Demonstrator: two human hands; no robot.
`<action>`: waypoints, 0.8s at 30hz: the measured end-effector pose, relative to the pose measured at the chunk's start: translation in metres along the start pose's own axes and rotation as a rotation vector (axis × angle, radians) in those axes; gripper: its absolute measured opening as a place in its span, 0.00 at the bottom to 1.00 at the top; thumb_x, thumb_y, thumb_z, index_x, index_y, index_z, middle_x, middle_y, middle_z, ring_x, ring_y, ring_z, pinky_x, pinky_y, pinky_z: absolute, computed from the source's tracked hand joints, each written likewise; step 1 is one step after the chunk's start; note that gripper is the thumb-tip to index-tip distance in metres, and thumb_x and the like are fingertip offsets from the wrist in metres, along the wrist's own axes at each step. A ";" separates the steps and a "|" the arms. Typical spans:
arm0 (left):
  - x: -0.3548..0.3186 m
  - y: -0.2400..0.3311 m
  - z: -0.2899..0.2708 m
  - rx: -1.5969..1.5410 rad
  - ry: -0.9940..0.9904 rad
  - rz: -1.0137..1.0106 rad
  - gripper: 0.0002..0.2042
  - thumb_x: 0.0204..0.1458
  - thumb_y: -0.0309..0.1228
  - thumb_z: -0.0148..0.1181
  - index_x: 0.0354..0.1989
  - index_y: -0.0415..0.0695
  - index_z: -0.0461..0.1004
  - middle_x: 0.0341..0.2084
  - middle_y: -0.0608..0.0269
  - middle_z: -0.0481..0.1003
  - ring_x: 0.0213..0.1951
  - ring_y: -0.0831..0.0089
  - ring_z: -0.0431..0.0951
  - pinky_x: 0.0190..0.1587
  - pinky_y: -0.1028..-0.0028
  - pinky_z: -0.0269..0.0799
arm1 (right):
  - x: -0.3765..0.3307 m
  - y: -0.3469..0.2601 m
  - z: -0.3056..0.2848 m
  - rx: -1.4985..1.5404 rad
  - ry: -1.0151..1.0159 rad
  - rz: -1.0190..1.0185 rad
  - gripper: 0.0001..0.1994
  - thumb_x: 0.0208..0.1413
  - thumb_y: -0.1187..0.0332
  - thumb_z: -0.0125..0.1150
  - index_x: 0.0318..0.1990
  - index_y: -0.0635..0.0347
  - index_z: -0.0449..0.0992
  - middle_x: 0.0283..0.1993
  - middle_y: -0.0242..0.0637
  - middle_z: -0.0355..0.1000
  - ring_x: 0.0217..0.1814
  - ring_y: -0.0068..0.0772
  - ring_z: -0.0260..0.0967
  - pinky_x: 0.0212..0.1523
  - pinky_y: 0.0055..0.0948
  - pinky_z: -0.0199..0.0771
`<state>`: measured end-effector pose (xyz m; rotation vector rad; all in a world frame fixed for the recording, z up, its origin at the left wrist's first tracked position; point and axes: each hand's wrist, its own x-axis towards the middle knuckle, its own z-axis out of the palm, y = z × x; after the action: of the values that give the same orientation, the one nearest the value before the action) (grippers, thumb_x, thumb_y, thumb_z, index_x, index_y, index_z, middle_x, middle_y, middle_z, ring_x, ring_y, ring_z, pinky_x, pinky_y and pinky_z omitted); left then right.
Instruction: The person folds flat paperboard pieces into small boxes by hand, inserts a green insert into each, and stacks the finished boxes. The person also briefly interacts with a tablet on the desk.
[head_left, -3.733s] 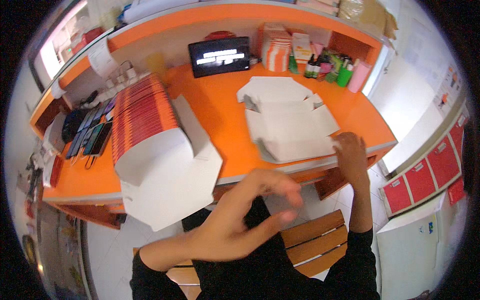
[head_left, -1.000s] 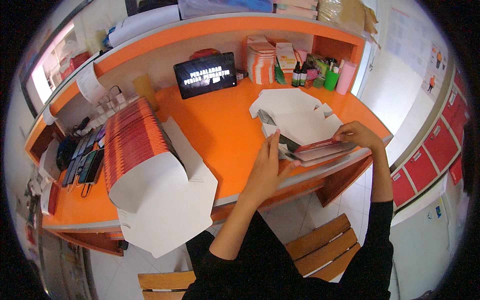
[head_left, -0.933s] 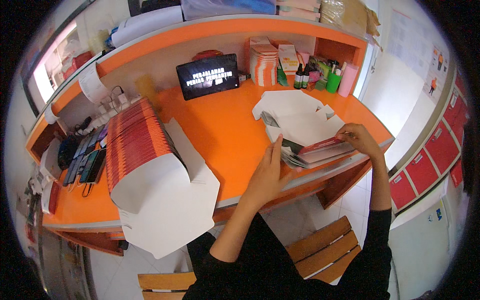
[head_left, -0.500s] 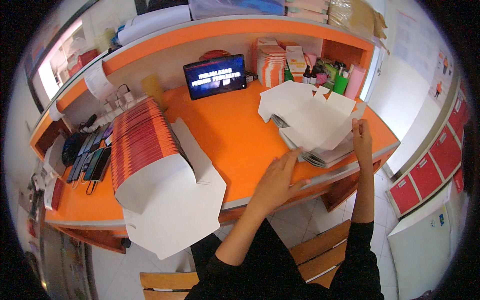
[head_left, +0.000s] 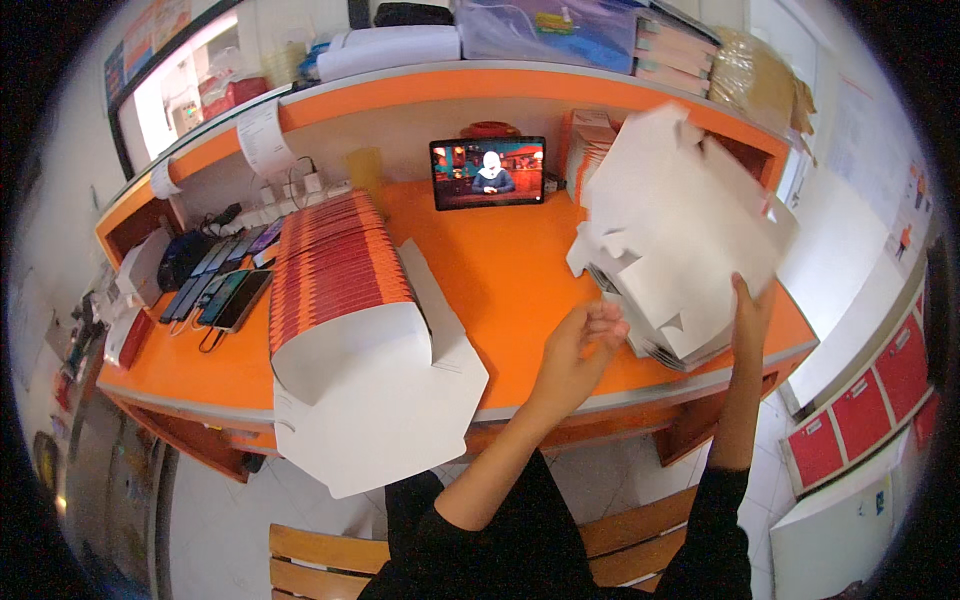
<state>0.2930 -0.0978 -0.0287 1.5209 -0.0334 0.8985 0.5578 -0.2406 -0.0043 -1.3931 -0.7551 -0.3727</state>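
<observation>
On the right side of the desk, my right hand grips the near right edge of a white die-cut cardboard sheet. The sheet is lifted and tilted, slightly smeared by motion. Under it lies a stack of similar flat sheets, mostly hidden. My left hand hovers by the near left edge of that stack, its fingers loosely bent and nothing visible in them. To the left stands a long row of nested, curved cartons, red and orange patterned outside. Their white front panel hangs past the desk's front edge.
A tablet with a lit screen stands at the back of the orange desk. Several phones with cables lie at the far left. A shelf ledge runs behind. A wooden slatted seat is below me.
My right hand has raised a white sheet up off the stack. My left hand has drawn its spread fingers in. The view has shifted, and the tablet picture differs.
</observation>
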 end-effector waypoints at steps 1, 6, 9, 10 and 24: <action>0.004 0.010 0.003 -0.169 -0.011 0.059 0.25 0.57 0.43 0.55 0.55 0.37 0.61 0.48 0.55 0.69 0.49 0.67 0.72 0.51 0.72 0.68 | -0.016 -0.022 -0.005 -0.169 0.005 -0.153 0.20 0.55 0.73 0.54 0.56 0.68 0.63 0.53 0.48 0.68 0.54 0.43 0.68 0.56 0.37 0.67; 0.023 0.070 0.010 -0.432 0.021 -0.006 0.29 0.60 0.41 0.51 0.64 0.38 0.49 0.42 0.59 0.71 0.43 0.72 0.75 0.48 0.72 0.71 | -0.085 -0.081 0.024 -0.297 -0.379 -0.843 0.13 0.54 0.76 0.54 0.48 0.58 0.70 0.56 0.49 0.68 0.62 0.51 0.63 0.61 0.43 0.62; 0.018 0.076 -0.009 -0.545 -0.046 -0.237 0.20 0.60 0.32 0.48 0.58 0.38 0.57 0.43 0.61 0.71 0.40 0.71 0.77 0.46 0.67 0.75 | -0.092 -0.081 0.029 -0.143 -0.368 -0.817 0.12 0.52 0.78 0.55 0.44 0.55 0.70 0.56 0.47 0.69 0.62 0.53 0.63 0.61 0.50 0.62; 0.018 0.076 -0.014 -0.658 -0.093 -0.253 0.18 0.60 0.30 0.48 0.57 0.38 0.59 0.43 0.61 0.71 0.40 0.71 0.77 0.45 0.65 0.76 | -0.094 -0.088 0.033 -0.132 -0.365 -0.808 0.13 0.51 0.78 0.56 0.44 0.54 0.70 0.56 0.47 0.69 0.62 0.53 0.63 0.61 0.50 0.62; -0.003 0.072 0.015 -0.922 0.018 -0.228 0.10 0.59 0.29 0.52 0.47 0.41 0.67 0.40 0.62 0.74 0.42 0.76 0.75 0.47 0.77 0.72 | -0.133 -0.179 0.013 -0.544 -0.455 -0.823 0.21 0.44 0.68 0.67 0.49 0.38 0.75 0.58 0.42 0.67 0.56 0.54 0.68 0.51 0.41 0.73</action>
<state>0.2613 -0.1256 0.0311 0.6372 -0.2259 0.5770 0.3431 -0.2839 0.0395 -1.6396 -1.7032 -0.9713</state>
